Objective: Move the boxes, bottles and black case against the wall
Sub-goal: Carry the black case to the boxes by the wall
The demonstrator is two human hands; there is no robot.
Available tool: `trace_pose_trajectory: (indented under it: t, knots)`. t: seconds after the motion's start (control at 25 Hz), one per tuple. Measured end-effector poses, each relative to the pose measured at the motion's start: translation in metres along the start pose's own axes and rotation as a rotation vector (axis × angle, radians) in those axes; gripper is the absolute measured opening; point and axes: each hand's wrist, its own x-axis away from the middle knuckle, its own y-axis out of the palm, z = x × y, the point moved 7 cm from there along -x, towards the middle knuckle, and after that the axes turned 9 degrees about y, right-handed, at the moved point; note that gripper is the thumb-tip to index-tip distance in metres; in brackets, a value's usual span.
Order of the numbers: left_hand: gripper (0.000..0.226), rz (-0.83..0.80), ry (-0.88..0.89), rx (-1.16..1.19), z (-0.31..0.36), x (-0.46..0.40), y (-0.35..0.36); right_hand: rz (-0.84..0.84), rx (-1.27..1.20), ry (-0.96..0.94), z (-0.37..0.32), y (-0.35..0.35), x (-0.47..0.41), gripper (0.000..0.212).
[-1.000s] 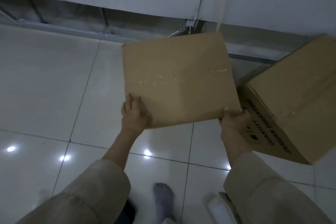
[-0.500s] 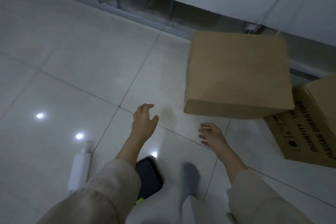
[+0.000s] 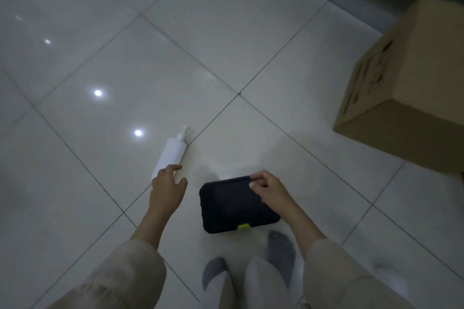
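Our right hand (image 3: 267, 189) pinches the black case's (image 3: 234, 206) far edge. Our left hand (image 3: 167, 187), fingers spread, touches the lying white bottle (image 3: 171, 155); bare floor (image 3: 226, 40) beyond

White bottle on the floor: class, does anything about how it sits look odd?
Yes. The white bottle lies flat on its side on the tiled floor, nozzle pointing away, rather than upright.

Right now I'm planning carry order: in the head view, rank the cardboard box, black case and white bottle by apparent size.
1. cardboard box, largest though partly cut off by the frame
2. black case
3. white bottle, smallest
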Motion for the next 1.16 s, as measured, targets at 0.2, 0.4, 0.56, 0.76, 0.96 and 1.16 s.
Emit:
trace_pose_trajectory:
  t: [0.2, 0.4, 0.56, 0.76, 0.96, 1.16]
  knots:
    - [0.042, -0.044, -0.054, 0.085, -0.076, -0.037, 0.058, -0.046, 0.616, -0.075, 0.032, 0.045, -0.074, 0.048]
    - [0.063, -0.229, -0.104, 0.216, -0.114, -0.054, 0.157, 0.087, 1.296, -0.378, 0.056, 0.041, -0.117, 0.092]
    - [0.060, -0.042, -0.060, 0.450, -0.130, -0.044, 0.191, 0.281, 0.770, -0.277, 0.091, 0.001, -0.135, 0.109]
    - [0.061, 0.097, -0.083, 0.622, -0.135, -0.042, 0.198, 0.250, -0.010, -0.120, 0.137, -0.002, -0.140, 0.092]
    - [0.067, 0.142, -0.047, 0.606, -0.085, -0.045, 0.169, 0.280, -0.202, -0.049, 0.114, -0.020, -0.118, 0.070]
    - [0.079, 0.115, 0.011, 0.589, 0.004, -0.045, 0.110, 0.352, -0.313, -0.100, 0.043, -0.081, -0.058, 0.064]
